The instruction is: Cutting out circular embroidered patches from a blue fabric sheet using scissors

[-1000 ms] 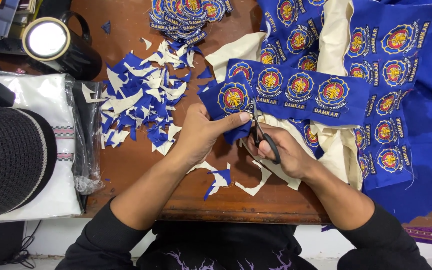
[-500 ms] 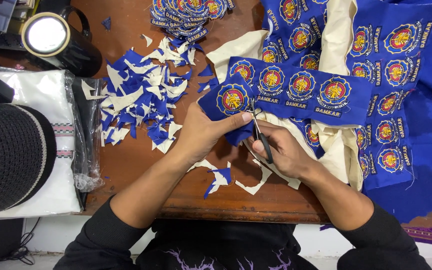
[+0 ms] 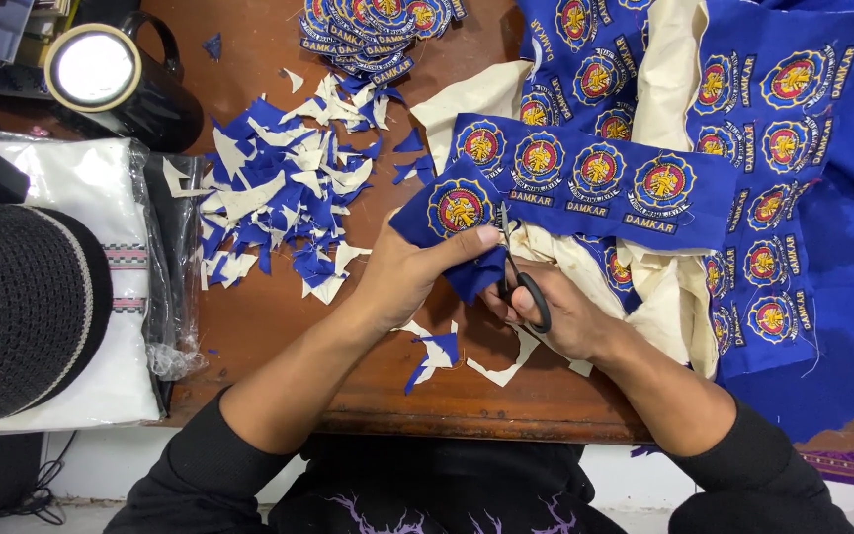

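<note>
Scissors [image 3: 523,275] gripped in right hand [image 3: 562,314], blades pointing away, up the table. Badge strip [image 3: 585,183] lying left-right, end pinched by left hand [image 3: 409,275].

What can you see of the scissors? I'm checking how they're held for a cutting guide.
The scissors are small, with black loop handles and slim, metal-looking blades. The right hand grips the handles, with digits through the loops. The blades point up and away from the person, reaching the blue strip of embroidered badges just right of its end badge, which the left hand pinches. Whether the blades are open or closed is hard to tell. They sit above the wooden table.
</note>
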